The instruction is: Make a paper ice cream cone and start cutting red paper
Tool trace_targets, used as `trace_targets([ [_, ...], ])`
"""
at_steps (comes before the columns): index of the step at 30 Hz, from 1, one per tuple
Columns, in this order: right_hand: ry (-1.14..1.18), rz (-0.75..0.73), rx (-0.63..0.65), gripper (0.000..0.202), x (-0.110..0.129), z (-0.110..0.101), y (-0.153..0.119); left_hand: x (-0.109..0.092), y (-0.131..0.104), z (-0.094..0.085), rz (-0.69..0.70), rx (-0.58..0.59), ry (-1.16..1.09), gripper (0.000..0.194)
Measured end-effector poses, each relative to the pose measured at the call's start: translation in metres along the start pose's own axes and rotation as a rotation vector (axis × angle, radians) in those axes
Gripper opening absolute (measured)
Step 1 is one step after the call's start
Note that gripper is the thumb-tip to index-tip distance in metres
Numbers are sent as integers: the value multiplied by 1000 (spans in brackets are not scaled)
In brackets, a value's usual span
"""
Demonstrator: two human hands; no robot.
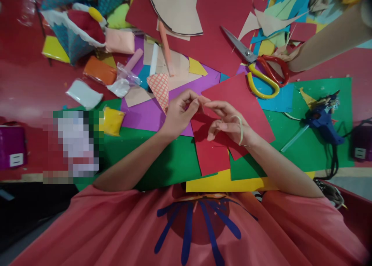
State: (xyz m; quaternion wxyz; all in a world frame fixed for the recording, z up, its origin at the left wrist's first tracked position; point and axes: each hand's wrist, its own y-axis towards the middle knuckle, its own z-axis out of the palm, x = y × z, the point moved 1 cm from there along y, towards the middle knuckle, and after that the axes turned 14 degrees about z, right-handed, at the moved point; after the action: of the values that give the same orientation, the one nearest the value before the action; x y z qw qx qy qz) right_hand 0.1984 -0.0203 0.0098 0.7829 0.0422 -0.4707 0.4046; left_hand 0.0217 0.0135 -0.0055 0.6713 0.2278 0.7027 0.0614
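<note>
My left hand (pixel 180 113) is closed in a pinch above the red paper sheets (pixel 213 155). What its fingertips hold, if anything, is too small to make out. My right hand (pixel 229 122) reaches toward it, its foremost fingertips meeting the left fingertips. The right hand's other fingers are bent and apart, with nothing visible between them. A pale green band (pixel 240 130) circles the right wrist. Just beyond my left hand lies a small cone with an orange lattice pattern (pixel 159 88), its tip partly behind the hand.
Scissors with red and yellow handles (pixel 261 70) lie open at upper right. A blue glue gun (pixel 327 122) rests on green sheet (pixel 345 91) at right. Clay packets (pixel 100 71) and blue cones (pixel 72 37) crowd the left. A cardboard tube (pixel 331 37) slants across the upper right.
</note>
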Motion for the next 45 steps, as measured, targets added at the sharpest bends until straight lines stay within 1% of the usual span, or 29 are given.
trace_targets([
  [3,112,-43,-181,16,11,-8,-2,-2,-1,2,6,-41,-47,40],
  [4,149,-43,-248,13,14,-12,-2,-2,-2,3,1,-48,-56,39],
  [7,203,-12,-413,14,20,-23,0,-2,-3,2,-14,-28,-35,35],
  [10,193,40,-502,23,18,-29,1,-2,-4,1,7,31,18,32],
  [14,90,55,-517,30,14,-29,1,-2,-5,-1,53,86,111,32],
  [16,-19,45,-528,32,14,-29,1,-2,-6,-2,56,92,161,32],
  [19,-190,48,-557,42,15,-29,0,-2,-6,-4,46,100,231,32],
  [22,-251,69,-595,46,17,-29,-2,-1,-5,-5,68,141,363,23],
  [25,-249,60,-611,44,18,-29,-3,3,-3,-5,175,213,533,7],
  [26,-257,55,-610,45,18,-29,-3,5,-3,-5,207,236,570,6],
  [28,-290,54,-598,46,18,-28,-2,7,-3,-4,235,270,605,9],
  [31,-341,56,-566,50,19,-26,-2,9,-4,-4,237,293,623,12],
  [35,-283,36,-514,50,19,-22,-2,11,-5,-4,232,340,641,14],
  [38,-262,20,-493,54,19,-20,-2,13,-7,-4,210,343,679,16],
  [41,-271,6,-480,55,19,-18,-2,14,-9,-3,179,335,716,24],
  [43,-285,5,-478,55,21,-17,-3,15,-9,-2,169,352,724,29],
  [45,-302,15,-486,54,22,-15,-3,15,-9,-2,169,371,725,30],
])
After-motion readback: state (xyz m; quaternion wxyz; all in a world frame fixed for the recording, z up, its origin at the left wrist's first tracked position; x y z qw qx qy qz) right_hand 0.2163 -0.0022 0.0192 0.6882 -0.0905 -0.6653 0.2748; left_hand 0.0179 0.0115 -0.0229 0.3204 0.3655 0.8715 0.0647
